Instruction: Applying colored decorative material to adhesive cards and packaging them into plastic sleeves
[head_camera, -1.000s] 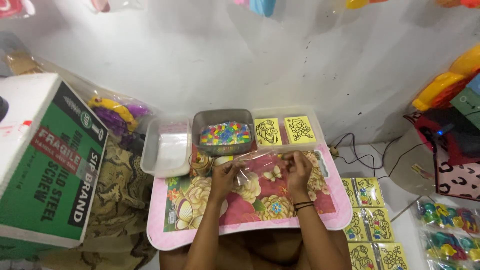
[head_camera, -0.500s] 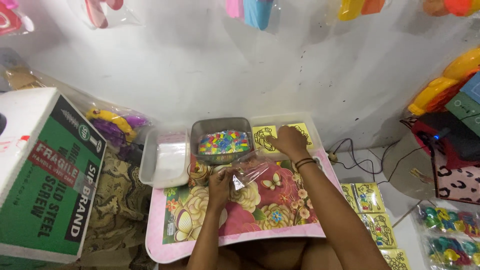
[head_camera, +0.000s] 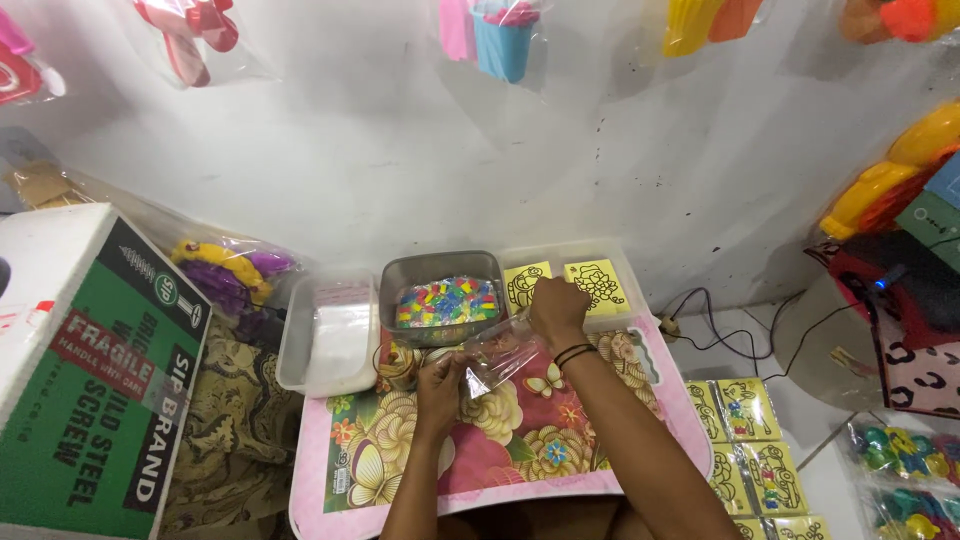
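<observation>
My left hand pinches the mouth of a small clear plastic bag over a pink floral tray table. Stretched forward, my right hand has its fingers closed on a yellow picture card in a clear tub; a second yellow card lies beside it. Just left of that hand stands a grey metal pan filled with small colourful pieces.
A clear tub of plastic bags stands left of the pan. A green and white cardboard box fills the left side. Yellow card packs lie on the floor at right, near cables. Packaged toys hang on the wall.
My right hand left the bag and reached forward to the yellow cards in the tub. My left hand still holds the bag. The camera has tilted upward.
</observation>
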